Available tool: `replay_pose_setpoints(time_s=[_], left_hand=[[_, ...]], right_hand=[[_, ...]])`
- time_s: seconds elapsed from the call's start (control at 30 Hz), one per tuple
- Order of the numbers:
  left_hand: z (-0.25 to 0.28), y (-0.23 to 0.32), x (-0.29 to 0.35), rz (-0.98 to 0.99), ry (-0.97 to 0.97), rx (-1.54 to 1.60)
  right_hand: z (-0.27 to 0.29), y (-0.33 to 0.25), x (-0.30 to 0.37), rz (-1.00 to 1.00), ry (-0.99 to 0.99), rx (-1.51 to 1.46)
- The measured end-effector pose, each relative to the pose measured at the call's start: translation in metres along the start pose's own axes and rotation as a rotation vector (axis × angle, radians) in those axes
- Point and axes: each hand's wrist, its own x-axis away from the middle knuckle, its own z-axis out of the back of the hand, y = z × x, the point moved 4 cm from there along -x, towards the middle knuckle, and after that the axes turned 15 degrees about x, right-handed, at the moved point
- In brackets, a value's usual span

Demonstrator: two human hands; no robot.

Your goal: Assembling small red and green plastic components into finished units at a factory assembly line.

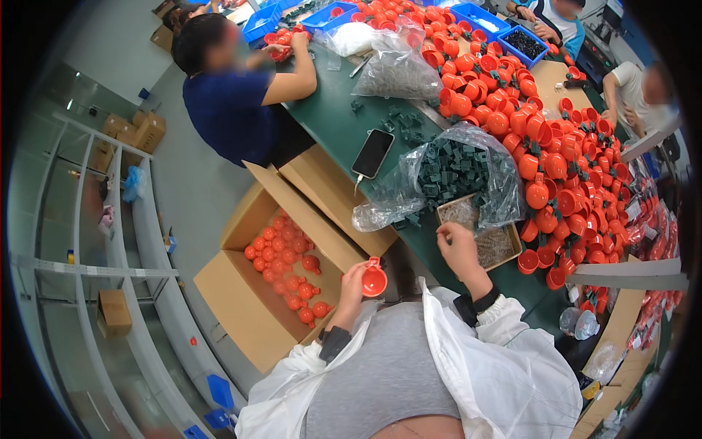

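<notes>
Grey shirt front (380,358) and open white jacket (504,358) of the wearer fill the lower centre of the frame. Left hand (352,287), just below centre: grip clamped on one orange-red plastic cup (374,282), its open side facing the camera, a small necked end at top. Right hand (458,246), right of centre: over the near part of a shallow tray (503,262) of small pale parts; fingers curled, and whether the grip is together on a part cannot be told.

Open cardboard carton (223,289), left of centre: holds many orange-red cups, partly beneath a clear film. Dark green desk (333,121) runs from top centre toward lower right. On it, beyond the tray: clear plastic bag (504,186) of dark green clips (452,170), mouth open; further clips loose near a black-screened smartphone (373,154) with a white cable. Large heap of orange-red cups (504,117) covers the upper right. Second clear bag (401,73), top centre, greyish contents.

Co-worker in a dark blue top (230,106), upper left: hands at orange-red cups. Two more people at the upper right. Metal shelving (80,267) along the left edge.
</notes>
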Motion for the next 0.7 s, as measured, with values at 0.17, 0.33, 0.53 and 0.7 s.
replay_pose_setpoints(time_s=[0.17, 0.33, 0.53, 0.7], left_hand=[[0.012, 0.006, 0.020, 0.014, 0.007, -0.133], [0.002, 0.004, 0.023, 0.037, -0.036, -0.179], [0.009, 0.009, 0.025, -0.005, 0.020, -0.132], [0.034, 0.016, 0.036, -0.058, 0.165, -0.067]], right_hand=[[0.013, 0.061, -0.002, -0.106, 0.140, 0.296], [0.006, 0.069, -0.010, -0.056, 0.074, 0.379], [-0.015, 0.060, -0.028, 0.059, -0.019, 0.614], [-0.017, 0.062, -0.026, 0.011, -0.113, 0.697]])
